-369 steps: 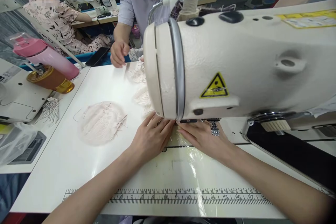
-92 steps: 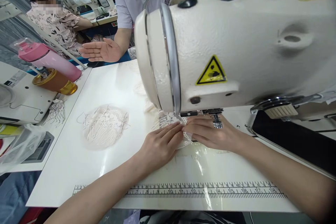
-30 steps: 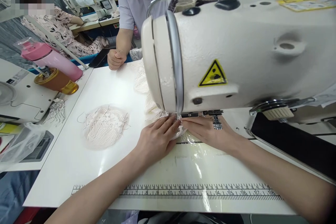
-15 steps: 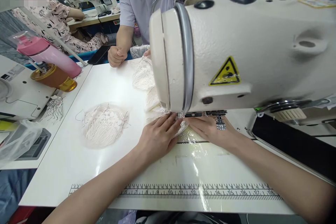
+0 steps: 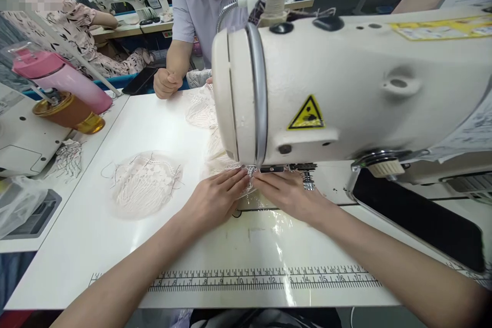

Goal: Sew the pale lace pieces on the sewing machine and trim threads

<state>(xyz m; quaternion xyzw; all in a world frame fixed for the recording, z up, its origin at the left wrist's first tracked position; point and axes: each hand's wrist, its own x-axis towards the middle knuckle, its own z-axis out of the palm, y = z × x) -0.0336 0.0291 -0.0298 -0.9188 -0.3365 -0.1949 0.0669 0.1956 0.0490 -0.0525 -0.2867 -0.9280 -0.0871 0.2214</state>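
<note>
A cream-white sewing machine [image 5: 326, 77] stands over the table, its head above both hands. My left hand [image 5: 213, 197] rests palm down by the needle area, fingers together and closed on the edge of a white lace piece [image 5: 248, 190]. From the other side my right hand [image 5: 286, 192] closes on the same lace, its fingertips close to the left ones. The machine head hides the needle, and the hands cover most of the lace. More lace [image 5: 219, 151] lies behind my left hand. A separate round lace piece [image 5: 146, 184] with loose dark threads lies flat to the left.
A black phone [image 5: 418, 220] lies right of my right hand. A ruler strip [image 5: 238, 283] runs along the front edge. At left are an amber cup [image 5: 73, 113], a pink bottle [image 5: 65, 79] and a plastic bag [image 5: 19, 205]. Across the table, a person's fist [image 5: 167, 83] rests.
The view has shifted, so the machine, table and hands sit further left in the picture. Both hands stay at the lace under the machine head.
</note>
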